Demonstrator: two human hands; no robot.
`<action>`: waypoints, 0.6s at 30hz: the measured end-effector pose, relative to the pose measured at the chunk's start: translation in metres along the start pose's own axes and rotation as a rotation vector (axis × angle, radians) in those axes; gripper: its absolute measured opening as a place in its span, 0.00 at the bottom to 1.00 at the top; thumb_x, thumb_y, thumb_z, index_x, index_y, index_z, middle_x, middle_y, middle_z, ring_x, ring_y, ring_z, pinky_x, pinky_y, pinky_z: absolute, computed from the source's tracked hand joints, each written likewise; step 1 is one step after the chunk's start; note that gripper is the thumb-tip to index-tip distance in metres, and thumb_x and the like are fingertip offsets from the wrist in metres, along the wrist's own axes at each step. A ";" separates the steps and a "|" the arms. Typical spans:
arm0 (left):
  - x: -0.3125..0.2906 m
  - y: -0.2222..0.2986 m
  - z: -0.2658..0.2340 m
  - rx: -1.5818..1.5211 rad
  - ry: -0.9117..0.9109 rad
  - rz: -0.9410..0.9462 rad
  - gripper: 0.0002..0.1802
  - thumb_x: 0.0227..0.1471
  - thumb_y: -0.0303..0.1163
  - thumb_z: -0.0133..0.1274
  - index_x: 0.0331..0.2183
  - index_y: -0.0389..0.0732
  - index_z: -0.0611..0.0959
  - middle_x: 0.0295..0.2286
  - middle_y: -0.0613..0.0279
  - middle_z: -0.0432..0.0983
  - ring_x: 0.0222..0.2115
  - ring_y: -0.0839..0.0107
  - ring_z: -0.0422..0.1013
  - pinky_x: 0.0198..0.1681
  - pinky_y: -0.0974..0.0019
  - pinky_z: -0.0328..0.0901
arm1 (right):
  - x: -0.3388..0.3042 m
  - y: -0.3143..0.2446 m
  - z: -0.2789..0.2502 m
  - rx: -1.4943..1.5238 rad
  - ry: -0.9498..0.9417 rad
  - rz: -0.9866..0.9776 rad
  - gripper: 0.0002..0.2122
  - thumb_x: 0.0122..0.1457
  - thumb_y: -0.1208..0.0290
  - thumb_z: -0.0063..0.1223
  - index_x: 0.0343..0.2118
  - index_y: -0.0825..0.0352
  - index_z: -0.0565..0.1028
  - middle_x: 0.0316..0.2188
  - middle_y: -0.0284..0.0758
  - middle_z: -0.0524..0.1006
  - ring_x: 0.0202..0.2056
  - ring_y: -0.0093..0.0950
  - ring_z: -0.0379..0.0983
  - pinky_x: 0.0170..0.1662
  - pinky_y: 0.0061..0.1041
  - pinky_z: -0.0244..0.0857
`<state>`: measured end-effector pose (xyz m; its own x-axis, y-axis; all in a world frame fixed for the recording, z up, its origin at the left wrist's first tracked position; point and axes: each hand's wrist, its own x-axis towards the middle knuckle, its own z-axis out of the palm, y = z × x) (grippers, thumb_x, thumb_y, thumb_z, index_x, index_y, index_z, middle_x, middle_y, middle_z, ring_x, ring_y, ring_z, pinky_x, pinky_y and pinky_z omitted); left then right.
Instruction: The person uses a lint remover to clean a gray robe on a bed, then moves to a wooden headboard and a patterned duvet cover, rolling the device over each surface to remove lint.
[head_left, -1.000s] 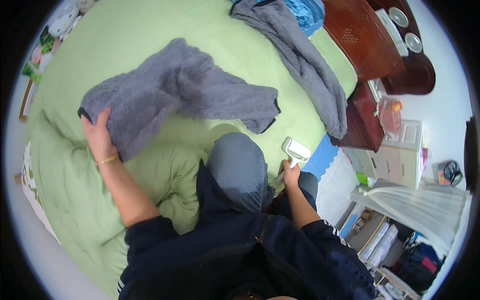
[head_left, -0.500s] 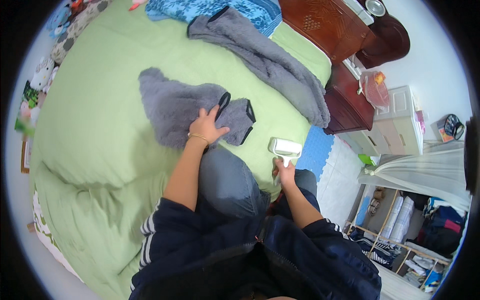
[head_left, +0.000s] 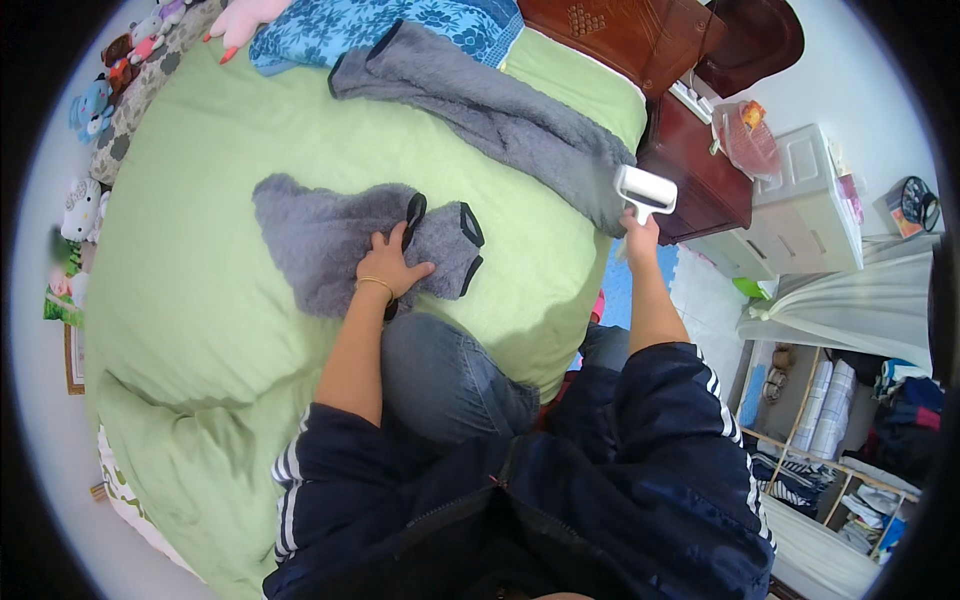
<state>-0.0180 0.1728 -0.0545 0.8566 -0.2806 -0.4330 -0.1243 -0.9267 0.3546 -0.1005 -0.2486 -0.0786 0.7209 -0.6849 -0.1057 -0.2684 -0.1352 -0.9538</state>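
Note:
A grey fuzzy garment (head_left: pixel 335 240) with black trim at its openings lies on the green bedsheet (head_left: pixel 200 330). My left hand (head_left: pixel 393 266) rests on it with the fingers spread, close to a black-edged opening. Held up at the right, over the edge of the bed, is a white lint roller (head_left: pixel 648 188); my right hand (head_left: pixel 641 236) is closed round its handle. Behind the roller head stretches a pair of grey fuzzy trousers (head_left: pixel 490 105), laid across the far side of the bed. Whether the roller touches the trousers I cannot tell.
Beyond the trousers are a blue patterned blanket (head_left: pixel 400 25) and a dark wooden headboard (head_left: pixel 600 30). A reddish-brown nightstand (head_left: pixel 695 185) and a white drawer unit (head_left: pixel 800 220) stand at the right. Several soft toys (head_left: pixel 92 108) line the left edge. My knee (head_left: pixel 450 375) rests against the bed.
My right hand has lifted the lint roller up and to the right, from beside my knee toward the nightstand. My left hand stays on the garment. The whole view has shifted slightly.

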 end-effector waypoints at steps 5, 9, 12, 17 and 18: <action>0.000 -0.004 0.004 -0.003 0.035 -0.001 0.49 0.34 0.58 0.54 0.55 0.52 0.54 0.46 0.47 0.56 0.42 0.50 0.66 0.44 0.57 0.62 | -0.049 -0.011 0.032 -0.113 -0.251 -0.028 0.07 0.45 0.77 0.49 0.30 0.67 0.71 0.22 0.26 0.70 0.24 0.17 0.62 0.27 0.19 0.58; -0.003 -0.008 0.001 -0.030 0.054 0.007 0.47 0.35 0.59 0.53 0.55 0.51 0.55 0.46 0.46 0.56 0.43 0.49 0.65 0.45 0.57 0.61 | -0.127 -0.013 0.036 -0.291 -0.550 -0.018 0.10 0.46 0.75 0.50 0.34 0.68 0.71 0.23 0.29 0.73 0.25 0.18 0.65 0.30 0.22 0.62; -0.007 -0.001 -0.006 -0.048 0.045 -0.032 0.46 0.37 0.59 0.52 0.55 0.50 0.57 0.45 0.45 0.57 0.43 0.49 0.64 0.45 0.58 0.61 | -0.180 -0.003 0.017 -0.237 -0.716 0.025 0.09 0.45 0.78 0.49 0.32 0.69 0.72 0.24 0.28 0.72 0.26 0.19 0.65 0.30 0.21 0.62; -0.014 0.059 -0.024 0.130 0.460 0.142 0.30 0.40 0.48 0.54 0.45 0.45 0.70 0.37 0.54 0.66 0.38 0.53 0.66 0.39 0.56 0.62 | -0.207 0.043 -0.012 0.383 -0.263 0.333 0.05 0.43 0.83 0.44 0.24 0.66 0.67 0.26 0.36 0.72 0.23 0.22 0.65 0.28 0.19 0.60; -0.013 0.070 -0.023 0.086 0.574 0.314 0.24 0.39 0.43 0.54 0.40 0.45 0.73 0.35 0.58 0.68 0.37 0.56 0.65 0.36 0.52 0.61 | -0.204 0.048 -0.015 0.488 -0.177 0.371 0.05 0.44 0.82 0.44 0.24 0.65 0.67 0.27 0.35 0.71 0.24 0.22 0.66 0.29 0.20 0.61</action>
<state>-0.0263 0.1178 -0.0046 0.9013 -0.3848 0.1991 -0.4306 -0.8462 0.3140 -0.2704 -0.1259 -0.0985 0.7421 -0.4891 -0.4583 -0.2284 0.4584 -0.8589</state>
